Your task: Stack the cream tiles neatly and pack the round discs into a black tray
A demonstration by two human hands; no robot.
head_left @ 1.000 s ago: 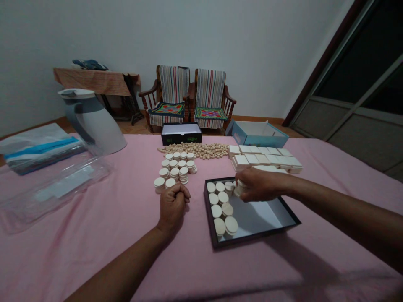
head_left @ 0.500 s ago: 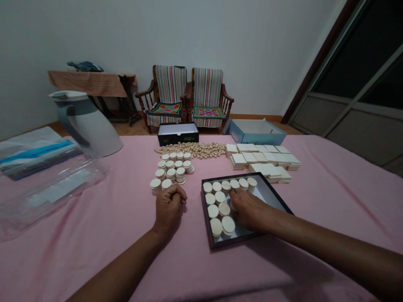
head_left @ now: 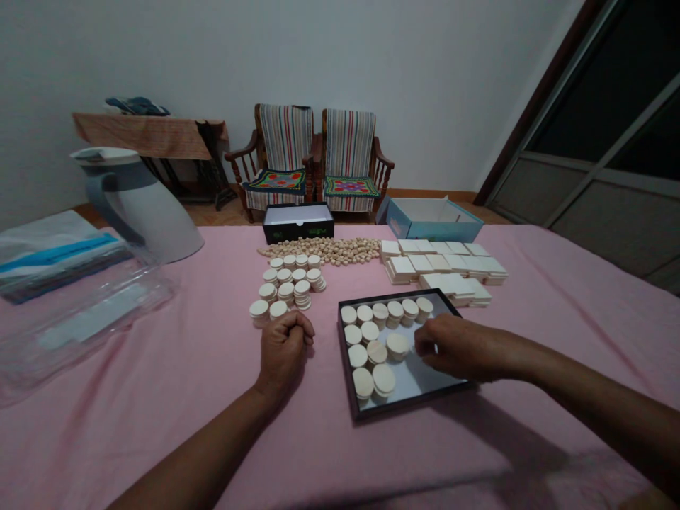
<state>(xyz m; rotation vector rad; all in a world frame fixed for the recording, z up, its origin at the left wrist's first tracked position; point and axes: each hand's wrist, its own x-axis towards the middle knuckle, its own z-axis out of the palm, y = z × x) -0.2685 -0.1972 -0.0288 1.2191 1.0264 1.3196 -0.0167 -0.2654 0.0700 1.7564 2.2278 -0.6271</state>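
A black shallow tray (head_left: pixel 348 379) lies on the pink tablecloth in front of me, holding stacks of pale round wooden discs (head_left: pixel 380 312) along its far and left sides. My right hand (head_left: pixel 457 347) hovers over the tray's right half, fingers curled loosely, just right of a disc stack (head_left: pixel 397 345); I cannot see anything in it. My left hand (head_left: pixel 284 347) rests as a fist on the cloth left of the tray, right below more disc stacks (head_left: pixel 290 287) standing on the cloth.
Farther back lie a heap of small wooden beads (head_left: pixel 324 250), stacks of square wooden tiles (head_left: pixel 440 268), a black box (head_left: pixel 298 221) and a blue box (head_left: pixel 433 219). A white jug (head_left: pixel 138 205) and clear plastic bags (head_left: pixel 79 312) sit left. Two striped chairs (head_left: pixel 313 166) stand behind.
My right hand set discs along the tray's far row, dropped into the tray's middle, then drew back to the right, leaving a new stack there. My left fist stayed put.
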